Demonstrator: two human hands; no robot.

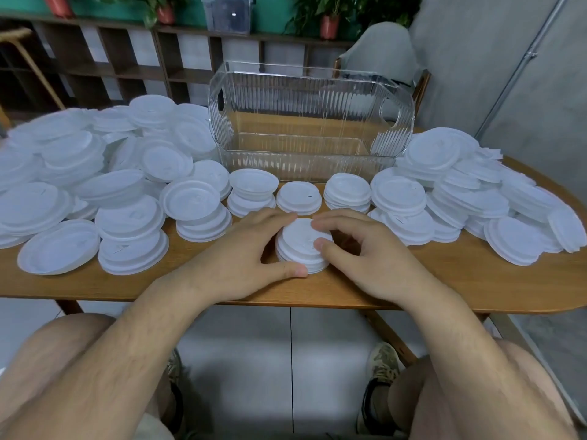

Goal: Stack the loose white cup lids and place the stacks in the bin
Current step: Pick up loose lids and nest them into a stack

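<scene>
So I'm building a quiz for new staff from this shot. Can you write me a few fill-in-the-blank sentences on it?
1. The left hand and right hand grip ____ stack between them.
2. The bin is ____ inside.
3. The bin stands ____ the stack, farther from the person.
4. Loose lids are piled on the table to the left and ____ of the bin.

Missing words: one; empty; behind; right.

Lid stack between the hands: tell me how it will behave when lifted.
Probably very light: the lid stack looks like thin white plastic. It may shear or fan apart, since its layers sit slightly offset; the left hand and right hand grip its sides.
</scene>
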